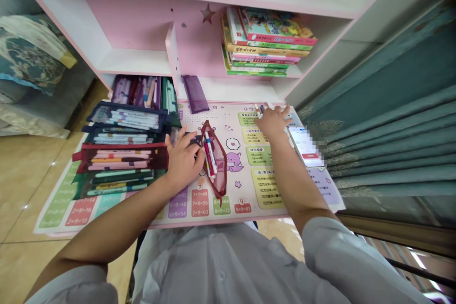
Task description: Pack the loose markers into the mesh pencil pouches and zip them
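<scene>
A dark red mesh pencil pouch (215, 164) lies open in the middle of the pink desk mat (249, 185), with pens inside it. My left hand (183, 157) rests on the pouch's left edge, fingers curled on the rim. My right hand (272, 121) reaches to the far right of the mat and closes over a few loose markers (259, 110). A phone (306, 146) lies just right of that arm.
Several mesh pouches filled with pens are stacked at the left (121, 152). A purple pouch (194, 93) leans at the back of the desk. Books (265, 42) are piled on the pink shelf. Teal curtains (392, 118) hang at the right; bedding lies at far left.
</scene>
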Tool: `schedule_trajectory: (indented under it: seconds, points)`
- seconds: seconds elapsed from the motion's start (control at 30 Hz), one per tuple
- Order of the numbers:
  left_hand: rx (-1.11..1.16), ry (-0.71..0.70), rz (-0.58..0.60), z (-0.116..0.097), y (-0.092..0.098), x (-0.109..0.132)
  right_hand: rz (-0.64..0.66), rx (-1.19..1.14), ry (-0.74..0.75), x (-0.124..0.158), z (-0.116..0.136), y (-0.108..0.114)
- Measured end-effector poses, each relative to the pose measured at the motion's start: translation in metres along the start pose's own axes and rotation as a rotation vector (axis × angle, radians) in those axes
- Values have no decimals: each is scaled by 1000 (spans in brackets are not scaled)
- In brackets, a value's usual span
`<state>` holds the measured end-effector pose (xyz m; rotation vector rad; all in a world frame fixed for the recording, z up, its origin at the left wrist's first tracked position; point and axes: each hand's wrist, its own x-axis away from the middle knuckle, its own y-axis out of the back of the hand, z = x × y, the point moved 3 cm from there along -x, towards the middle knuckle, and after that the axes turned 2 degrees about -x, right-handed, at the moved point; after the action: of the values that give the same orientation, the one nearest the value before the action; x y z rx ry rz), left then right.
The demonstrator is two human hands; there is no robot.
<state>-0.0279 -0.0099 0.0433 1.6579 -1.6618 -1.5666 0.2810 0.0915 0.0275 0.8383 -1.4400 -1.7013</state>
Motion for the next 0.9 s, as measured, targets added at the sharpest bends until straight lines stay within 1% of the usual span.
schedule_trajectory:
  seconds: [0.17,0.37,0.53,0.6,0.7,0.8,0.9]
  points:
    - [12,9,7,1,0,0,37,6,-24,-7,-5,-7]
    - [1,3,5,1,0,0,78,59,-14,-3,-1,-8]
    - [12,5,-1,0,0,0,45,29,52,4,6,-2]
    - [14,7,2,0,0,0,-1,-32,102,13,14,5]
    - [18,14,1,0,0,0,-55,-197,193,31,30,21]
    - [17,14,-1,0,0,0,-60,-343,293,54,45,36]
    - [8,8,-2,2,-1,1,-26,-404,370,77,55,49]
